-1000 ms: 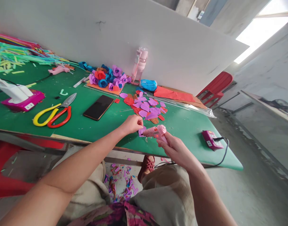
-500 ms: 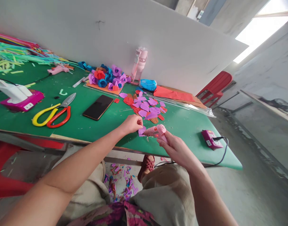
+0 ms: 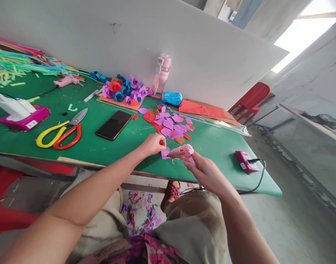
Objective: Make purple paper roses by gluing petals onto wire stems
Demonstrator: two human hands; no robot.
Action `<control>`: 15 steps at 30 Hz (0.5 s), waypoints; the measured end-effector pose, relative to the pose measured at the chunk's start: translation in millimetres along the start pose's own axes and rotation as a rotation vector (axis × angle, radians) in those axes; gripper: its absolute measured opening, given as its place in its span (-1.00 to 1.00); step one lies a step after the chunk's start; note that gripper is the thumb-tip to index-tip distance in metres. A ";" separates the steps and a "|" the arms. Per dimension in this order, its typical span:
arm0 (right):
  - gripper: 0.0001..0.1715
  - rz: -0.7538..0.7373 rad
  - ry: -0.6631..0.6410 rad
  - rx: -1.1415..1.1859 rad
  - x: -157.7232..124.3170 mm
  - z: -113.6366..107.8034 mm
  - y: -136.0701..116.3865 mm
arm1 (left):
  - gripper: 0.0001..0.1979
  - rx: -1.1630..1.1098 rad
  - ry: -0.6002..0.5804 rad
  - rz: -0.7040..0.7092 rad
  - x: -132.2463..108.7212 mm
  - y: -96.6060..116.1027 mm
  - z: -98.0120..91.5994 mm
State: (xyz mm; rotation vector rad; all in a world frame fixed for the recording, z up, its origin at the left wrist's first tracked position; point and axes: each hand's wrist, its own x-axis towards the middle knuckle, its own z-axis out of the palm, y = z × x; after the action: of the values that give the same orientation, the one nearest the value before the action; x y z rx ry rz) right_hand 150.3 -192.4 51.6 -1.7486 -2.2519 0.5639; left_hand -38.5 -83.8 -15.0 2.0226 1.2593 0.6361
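Near the front edge of the worktop: purple paper piece, pinched at its upper edge between fingers of the left hand. Pink glue gun, gripped in the closed fingers of the right hand, nozzle at the paper piece. Between hands and rear edge, in the way: loose paper petals. Leftward: phone, open scissors. Along the rear edge: paper flowers, pink bottle, blue pouch. Near the front right corner: purple socket block.

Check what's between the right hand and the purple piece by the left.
In the head view, the pink glue gun fills that stretch, held in the right hand, its nozzle right by the purple piece.
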 end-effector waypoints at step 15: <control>-0.65 0.013 -0.003 0.003 -1.4 -6.1 -3.6 | -0.92 -0.017 -0.001 0.012 -0.2 -0.4 0.1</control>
State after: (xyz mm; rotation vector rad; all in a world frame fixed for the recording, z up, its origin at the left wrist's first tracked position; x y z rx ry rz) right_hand 150.0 -193.5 58.7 -1.7629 -2.2421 0.5728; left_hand -38.7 -83.9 -15.4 2.0177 1.2375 0.6490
